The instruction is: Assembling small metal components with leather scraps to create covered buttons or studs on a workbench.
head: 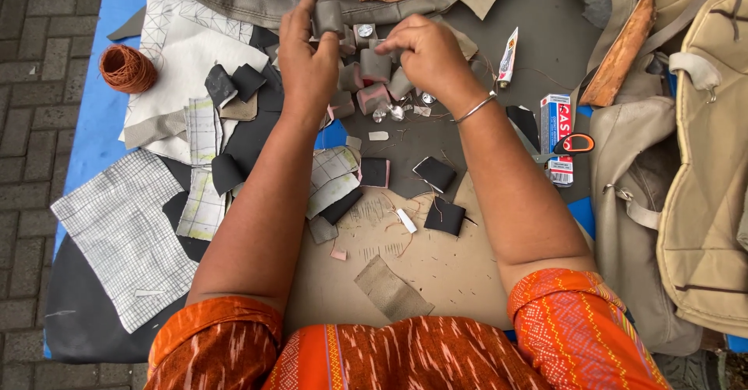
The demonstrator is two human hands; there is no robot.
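Note:
My left hand (306, 59) is raised over the work surface and pinches a small grey fabric piece (328, 17) between thumb and forefinger. My right hand (427, 53), with a metal bangle at the wrist, closes its fingers on another small grey fabric piece (389, 47) just to the right. Below the hands lie several more grey and pink folded fabric pieces (374, 69) and small metal fittings (396, 112). Black cut pieces (434, 173) lie nearer to me on a tan board (436, 273).
A spool of orange thread (126, 69) sits at far left on a blue sheet. White gridded pattern pieces (125, 234) lie left. A glue tube (508, 56), a small box (555, 137) and orange-handled scissors (573, 144) lie right. Beige bags (701, 172) fill the right side.

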